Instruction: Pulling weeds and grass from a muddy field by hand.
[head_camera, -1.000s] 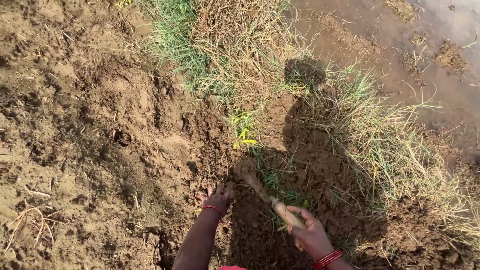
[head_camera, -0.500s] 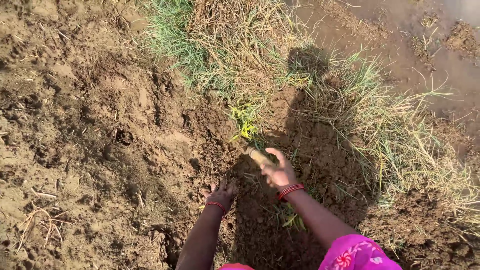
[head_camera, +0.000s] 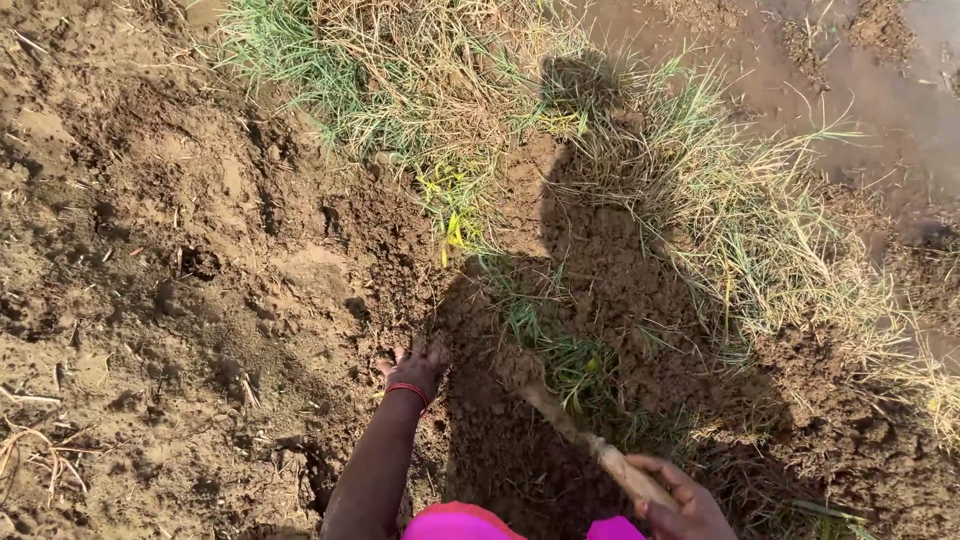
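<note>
My left hand (head_camera: 417, 366) rests on loose brown soil, fingers spread, palm down, with a red bangle at the wrist. My right hand (head_camera: 683, 504) is at the bottom edge, shut on the pale wooden handle of a small digging tool (head_camera: 578, 432). The tool's soil-caked end lies in the dirt a short way right of my left hand, at the foot of a grass clump (head_camera: 560, 350). My own shadow covers the ground around both hands. A bit of pink clothing (head_camera: 470, 524) shows at the bottom.
Broken, clodded soil (head_camera: 180, 280) fills the left side. A band of green and dry grass (head_camera: 420, 90) runs from the top middle down to the right. Wet muddy ground (head_camera: 880, 90) lies at the top right. Dry stalks (head_camera: 30, 450) lie at the lower left.
My right hand has pulled back and down to the bottom edge with the tool, whose tip now lies in the soil. My left hand has stayed on the dirt.
</note>
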